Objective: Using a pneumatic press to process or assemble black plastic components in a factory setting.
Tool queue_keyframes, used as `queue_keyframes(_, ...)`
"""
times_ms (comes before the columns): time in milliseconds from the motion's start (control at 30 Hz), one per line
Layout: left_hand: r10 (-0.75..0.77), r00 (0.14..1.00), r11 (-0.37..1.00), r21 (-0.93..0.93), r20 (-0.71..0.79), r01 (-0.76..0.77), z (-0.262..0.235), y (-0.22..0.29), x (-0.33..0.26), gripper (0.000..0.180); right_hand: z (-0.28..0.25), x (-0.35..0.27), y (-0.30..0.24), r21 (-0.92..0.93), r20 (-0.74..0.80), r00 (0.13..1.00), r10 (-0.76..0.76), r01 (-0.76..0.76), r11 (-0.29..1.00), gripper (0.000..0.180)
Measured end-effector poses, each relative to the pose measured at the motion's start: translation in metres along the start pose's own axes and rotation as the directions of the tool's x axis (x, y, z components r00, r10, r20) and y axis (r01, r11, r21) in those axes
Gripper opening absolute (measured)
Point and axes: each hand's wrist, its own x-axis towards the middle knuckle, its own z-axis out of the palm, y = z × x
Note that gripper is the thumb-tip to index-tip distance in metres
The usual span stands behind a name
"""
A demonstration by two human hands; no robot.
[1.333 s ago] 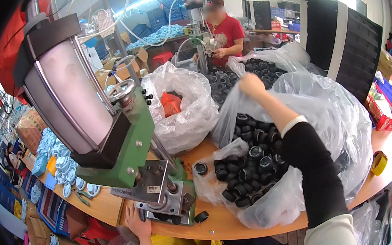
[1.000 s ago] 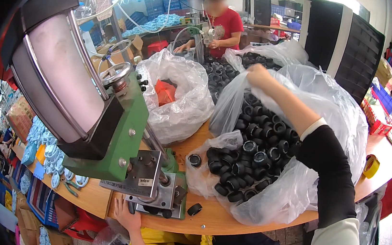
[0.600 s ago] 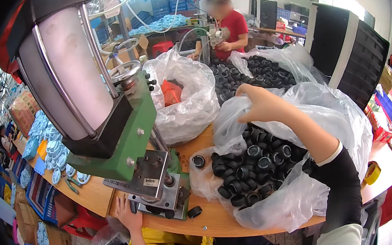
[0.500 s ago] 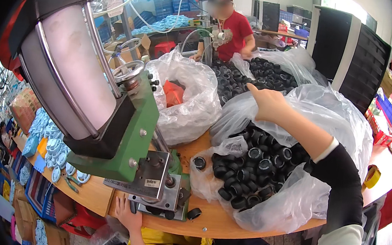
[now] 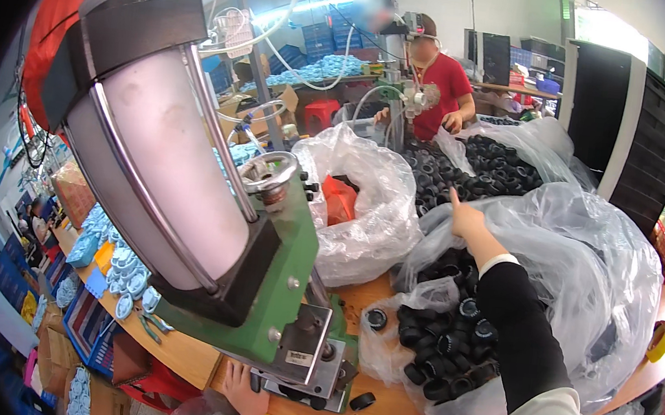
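My right hand (image 5: pixel 474 224) reaches forward over the edge of a clear plastic bag (image 5: pixel 566 242), one finger stretched out and nothing visible in it. Its other fingers are partly hidden. Below it, black ring-shaped plastic parts (image 5: pixel 448 348) fill the bag's mouth. At the lower middle my left hand (image 5: pixel 246 390) lies with fingers out at the foot of a green bench press (image 5: pixel 291 244), beside a dark lever. I see nothing held there. A single black ring part (image 5: pixel 362 401) lies on the table just right of the press base.
The press's large pale cylinder (image 5: pixel 161 163) blocks much of the left. Behind stand a clear bag with an orange-red item (image 5: pixel 339 200) and another black-part heap (image 5: pixel 476 171). A person in red (image 5: pixel 444 89) works beyond. Pliers (image 5: pixel 155 327) lie left; yellow tape (image 5: pixel 660 341) lies right.
The whole view has shifted, so the scene sits further right and lower. My right forearm has swung inward and stands more upright. The left hand stays at the press base.
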Motion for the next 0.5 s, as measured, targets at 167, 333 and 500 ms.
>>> queue_keyframes(167,0.004,1.0,1.0,-0.03,-0.003,-0.004,0.003,0.0,0.002,0.048,0.0,0.003,0.012,-0.028,-0.111,0.994,0.011,-0.014,1.0,0.03)
queue_keyframes(333,-0.004,1.0,0.999,-0.04,0.007,0.004,0.004,0.002,0.005,0.044,-0.088,-0.01,0.042,0.126,-0.366,0.928,-0.073,0.127,0.984,0.024)
queue_keyframes(500,-0.028,1.0,1.0,-0.011,0.013,0.028,-0.001,-0.001,0.007,0.044,-0.114,-0.068,0.047,0.356,-0.39,0.92,-0.046,0.196,0.913,0.027)
